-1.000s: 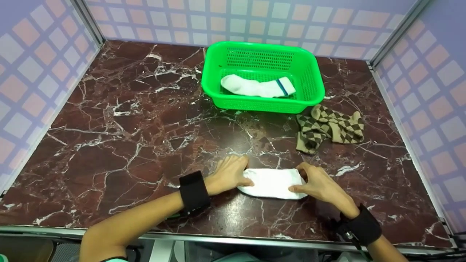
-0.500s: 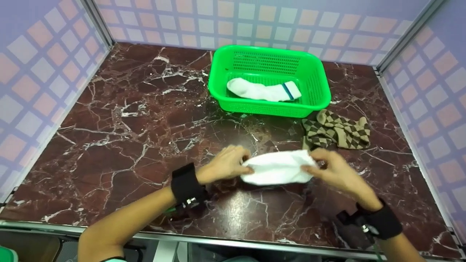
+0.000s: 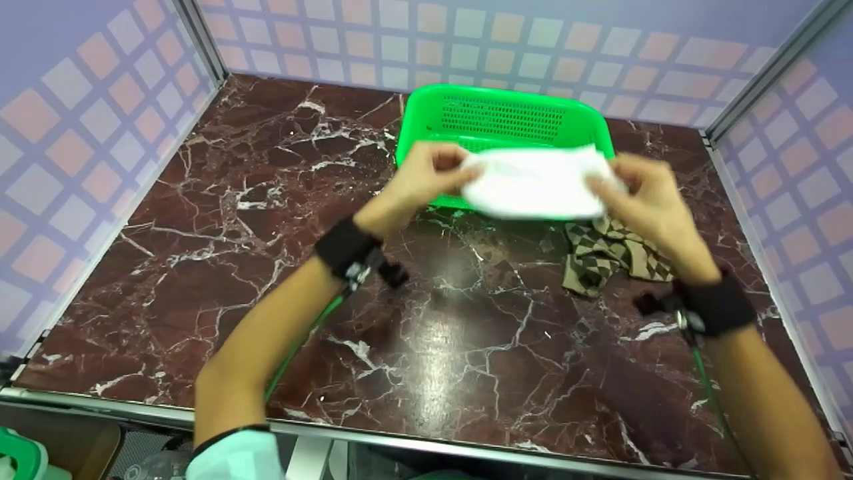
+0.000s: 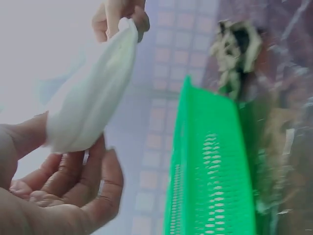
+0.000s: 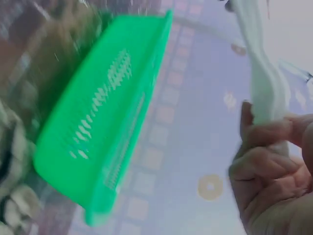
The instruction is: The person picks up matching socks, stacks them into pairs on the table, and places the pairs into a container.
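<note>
Left hand (image 3: 421, 177), right hand (image 3: 653, 200) raised, pinching; forearms (image 3: 283, 320) converging forward.

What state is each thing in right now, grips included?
Left grip: pinching one end of the white cloth.
Right grip: pinching the other end.
White cloth: held up off the table, blurred in the head view.
Green basket: upright on the table, interior partly hidden.
Checkered fabric: crumpled on the table by the basket.
Black wristbands: strapped on.
</note>
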`<act>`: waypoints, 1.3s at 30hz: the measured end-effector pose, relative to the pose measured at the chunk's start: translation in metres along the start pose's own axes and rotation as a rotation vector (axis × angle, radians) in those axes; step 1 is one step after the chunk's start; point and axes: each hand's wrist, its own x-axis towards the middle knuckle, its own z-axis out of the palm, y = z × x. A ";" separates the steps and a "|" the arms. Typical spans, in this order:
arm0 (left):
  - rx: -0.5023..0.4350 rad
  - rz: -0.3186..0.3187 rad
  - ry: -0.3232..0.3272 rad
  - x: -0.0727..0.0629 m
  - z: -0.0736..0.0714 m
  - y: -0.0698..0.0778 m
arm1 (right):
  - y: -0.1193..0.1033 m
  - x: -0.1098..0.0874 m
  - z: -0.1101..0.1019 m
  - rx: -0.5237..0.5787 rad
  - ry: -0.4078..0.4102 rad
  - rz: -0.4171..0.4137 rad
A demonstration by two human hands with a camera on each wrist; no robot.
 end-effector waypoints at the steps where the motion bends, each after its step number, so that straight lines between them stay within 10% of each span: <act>1: -0.040 0.007 0.031 0.008 -0.001 0.003 | -0.001 0.009 -0.002 -0.008 0.038 -0.004; 9: -0.121 0.011 0.280 0.075 -0.009 0.008 | 0.008 0.072 -0.002 0.078 0.117 0.130; 18: 0.079 -0.181 0.376 0.116 -0.025 -0.028 | 0.053 0.106 0.036 -0.060 0.055 0.197; 26: 0.391 -0.214 0.397 0.127 -0.028 -0.063 | 0.077 0.112 0.062 -0.106 -0.068 0.268; 39: 0.641 -0.405 0.413 0.128 -0.038 -0.079 | 0.090 0.119 0.066 -0.395 -0.247 0.339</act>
